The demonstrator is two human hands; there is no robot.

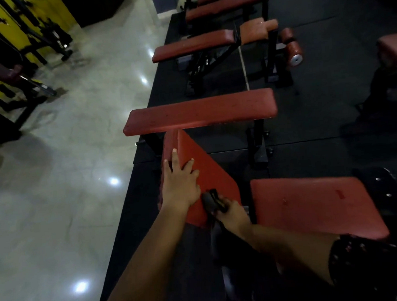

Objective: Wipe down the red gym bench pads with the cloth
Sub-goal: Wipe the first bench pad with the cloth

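Bracing the tilted red pad point(208, 168) with the left hand point(179, 182) flat, fingers spread, steadying it for the right hand point(233, 215) gripping what seems the dark cloth point(211, 202) at its near end.

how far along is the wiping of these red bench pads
No pad looks finished; dim light hides wipe marks. In hand: the right hand grips the dark cloth at the lower end of the tilted pad, the left hand resting flat on it. Seemingly left: the seat pad beside it, the speckled flat bench pad ahead and the farther benches.
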